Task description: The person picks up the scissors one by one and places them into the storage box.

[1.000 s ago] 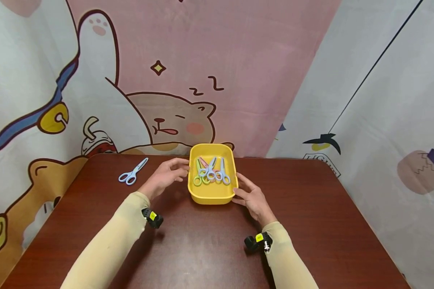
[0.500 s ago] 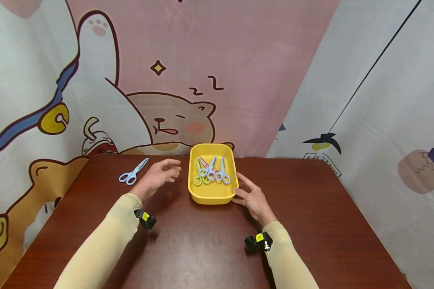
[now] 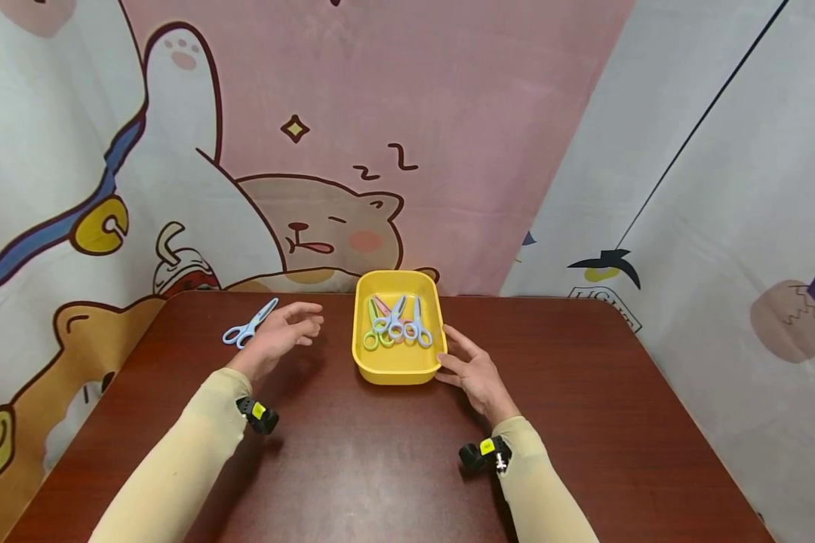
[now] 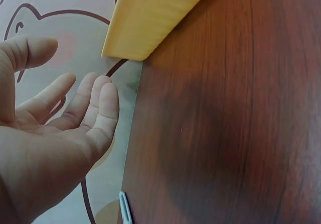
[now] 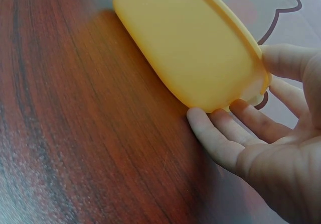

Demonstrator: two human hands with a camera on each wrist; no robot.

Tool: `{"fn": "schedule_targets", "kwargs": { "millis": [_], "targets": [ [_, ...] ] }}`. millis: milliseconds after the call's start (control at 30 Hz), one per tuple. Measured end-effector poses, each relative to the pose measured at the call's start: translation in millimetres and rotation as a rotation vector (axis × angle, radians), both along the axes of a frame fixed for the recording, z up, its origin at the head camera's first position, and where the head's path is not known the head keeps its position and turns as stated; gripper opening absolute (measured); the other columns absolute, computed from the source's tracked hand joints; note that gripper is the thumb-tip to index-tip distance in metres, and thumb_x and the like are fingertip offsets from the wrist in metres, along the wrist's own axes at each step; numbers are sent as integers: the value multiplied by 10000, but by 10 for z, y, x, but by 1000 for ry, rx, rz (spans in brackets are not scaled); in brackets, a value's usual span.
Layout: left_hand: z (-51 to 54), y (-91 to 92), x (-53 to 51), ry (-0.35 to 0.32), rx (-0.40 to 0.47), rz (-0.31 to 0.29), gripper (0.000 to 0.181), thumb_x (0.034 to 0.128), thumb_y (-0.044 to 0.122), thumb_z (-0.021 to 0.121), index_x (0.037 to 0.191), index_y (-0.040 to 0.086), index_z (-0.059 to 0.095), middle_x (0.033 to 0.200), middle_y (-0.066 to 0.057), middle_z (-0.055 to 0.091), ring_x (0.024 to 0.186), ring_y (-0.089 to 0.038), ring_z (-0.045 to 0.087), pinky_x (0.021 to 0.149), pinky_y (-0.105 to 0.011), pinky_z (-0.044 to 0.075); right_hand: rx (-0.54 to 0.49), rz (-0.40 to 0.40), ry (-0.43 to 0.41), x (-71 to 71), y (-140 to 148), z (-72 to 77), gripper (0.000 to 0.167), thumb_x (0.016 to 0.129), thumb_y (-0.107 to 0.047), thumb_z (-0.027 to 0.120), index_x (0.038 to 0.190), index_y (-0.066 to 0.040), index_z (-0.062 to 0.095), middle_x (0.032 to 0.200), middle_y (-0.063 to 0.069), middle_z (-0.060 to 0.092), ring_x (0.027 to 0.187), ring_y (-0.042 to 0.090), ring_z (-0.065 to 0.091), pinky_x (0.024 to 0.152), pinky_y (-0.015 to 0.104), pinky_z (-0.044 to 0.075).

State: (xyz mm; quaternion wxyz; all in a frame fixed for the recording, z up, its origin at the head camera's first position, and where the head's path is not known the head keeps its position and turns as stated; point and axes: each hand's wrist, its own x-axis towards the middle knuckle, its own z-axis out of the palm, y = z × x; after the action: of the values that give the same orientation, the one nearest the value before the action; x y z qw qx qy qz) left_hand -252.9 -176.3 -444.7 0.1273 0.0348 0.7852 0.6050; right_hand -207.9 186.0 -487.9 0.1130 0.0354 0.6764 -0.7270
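Observation:
A yellow plastic tray stands near the table's back edge, holding several small scissors in green, pink and blue. My right hand rests against the tray's right side; in the right wrist view its thumb is at the rim and its loosely bent fingers touch the outer wall. Left of the tray, my left hand hovers over the table with relaxed fingers and holds nothing. Just beyond its wrist lies a pair of light blue scissors, partly covered by that hand in the head view.
The dark brown wooden table spreads out in front of both arms. A cartoon-printed cloth hangs right behind its back edge and along the sides.
My left hand has left the tray's left side and moved left, toward the loose blue scissors. The right hand and the tray have stayed in place.

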Motion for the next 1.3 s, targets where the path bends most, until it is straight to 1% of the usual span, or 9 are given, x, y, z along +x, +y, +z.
{"fn": "schedule_targets", "kwargs": {
  "millis": [333,467,700,800,867,967,1033,1133,1300],
  "targets": [
    [-12,-231,24,5,4,4,476,1059,145,554,1498,-10,454,1485,-318,497,1318,-451,516,967,-346,540,0,-2,-2,-1,3,-5,652,1018,-38,625,1604,-208,396,1588,181,391,1270,390,603,975,505,550],
    [-16,-317,27,3,-13,3,490,1067,150,540,1517,-11,432,1500,-320,480,1342,-465,495,996,-376,529,-2,0,-1,-2,3,-9,654,1018,-39,627,1605,-207,394,1587,184,391,1271,391,602,978,507,548],
    [-29,-457,24,-21,-22,32,508,1074,170,532,1536,0,409,1526,-306,460,1355,-455,484,1086,-505,466,9,0,1,3,-2,8,654,1019,-48,630,1605,-214,394,1565,187,411,1264,391,608,977,505,549],
    [-38,-521,30,-17,-32,43,516,1074,168,531,1544,0,401,1529,-303,460,1347,-456,485,1099,-530,449,13,0,0,1,-4,12,656,1018,-49,632,1606,-214,392,1551,194,421,1259,387,612,977,503,550],
    [-40,-558,38,-13,-45,48,524,1076,176,527,1552,2,395,1535,-299,457,1350,-454,485,1095,-519,456,14,1,0,0,-5,14,656,1019,-50,631,1607,-212,389,1552,193,421,1260,383,611,978,503,549],
    [-37,-606,46,-6,-64,66,522,1072,166,518,1553,4,399,1538,-291,459,1354,-452,487,1061,-458,490,14,-3,-3,3,-6,18,655,1019,-47,629,1607,-211,391,1555,190,420,1261,379,610,977,504,550],
    [-31,-632,51,2,-83,79,518,1071,160,507,1553,3,399,1534,-291,463,1348,-446,494,1012,-387,518,13,-5,-4,4,-7,19,653,1019,-44,628,1605,-211,394,1556,189,420,1260,377,610,975,505,551],
    [-25,-674,53,10,-109,108,512,1060,146,509,1541,-2,415,1514,-292,483,1292,-433,523,941,-327,537,11,-4,-4,3,-5,17,654,1019,-41,625,1606,-213,393,1559,190,417,1259,377,610,975,505,551],
    [-24,-741,52,9,-162,146,511,1047,167,546,1524,11,453,1496,-280,509,1111,-347,570,864,-338,538,5,-2,-6,4,-8,15,653,1019,-43,627,1604,-216,396,1565,183,416,1267,385,604,976,507,550]
  ]
}}
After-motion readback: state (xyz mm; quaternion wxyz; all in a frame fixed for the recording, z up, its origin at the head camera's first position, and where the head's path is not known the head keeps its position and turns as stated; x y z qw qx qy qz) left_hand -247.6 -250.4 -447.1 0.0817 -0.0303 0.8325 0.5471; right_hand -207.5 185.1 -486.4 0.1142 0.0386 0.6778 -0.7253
